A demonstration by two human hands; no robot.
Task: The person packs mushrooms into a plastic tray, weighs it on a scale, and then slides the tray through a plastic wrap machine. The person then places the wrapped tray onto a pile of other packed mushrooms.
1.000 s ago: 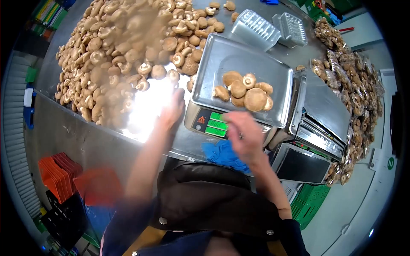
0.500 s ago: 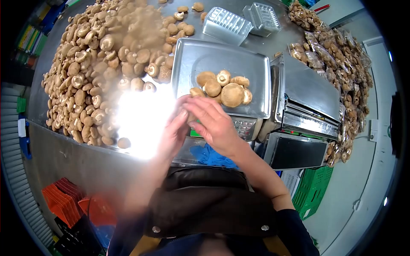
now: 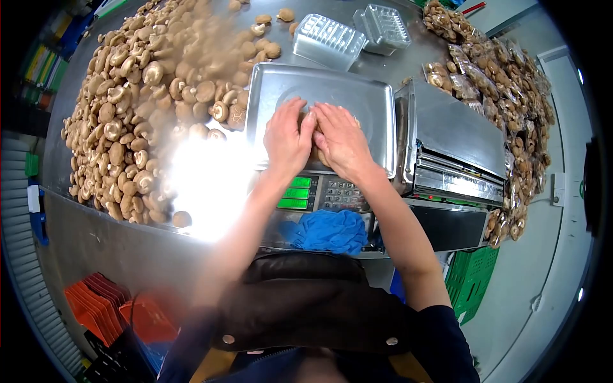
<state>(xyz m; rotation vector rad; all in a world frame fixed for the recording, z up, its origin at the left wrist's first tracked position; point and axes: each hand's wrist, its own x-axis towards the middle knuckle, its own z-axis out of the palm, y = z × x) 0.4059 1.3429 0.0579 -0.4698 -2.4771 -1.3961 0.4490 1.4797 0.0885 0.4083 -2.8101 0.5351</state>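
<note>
Both hands are over the metal scale tray [image 3: 258, 96], side by side with the thumbs close together. My left hand [image 3: 287, 137] curves round the left side of the mushrooms [image 3: 317, 155], which are mostly hidden under the palms. From the right, my right hand [image 3: 341, 140] cups the same mushrooms, its fingers bent over them. Just below the tray is the scale's panel with green displays [image 3: 295, 193] and a keypad [image 3: 343, 193]. A crumpled blue cloth or glove [image 3: 332, 231] lies in front of the panel.
A big heap of loose mushrooms [image 3: 118, 127] covers the left of the metal table [image 3: 128, 246]. Clear plastic trays [image 3: 329, 41] stand behind the scale. To its right are a metal machine [image 3: 460, 140] and bagged mushrooms [image 3: 523, 127]. Red crates [image 3: 99, 306] and a green crate [image 3: 471, 284] sit lower down.
Both hands have moved forward from the tray's near edge onto the mushrooms, now mostly covered. The displays and blue item are more exposed. The view has shifted slightly.
</note>
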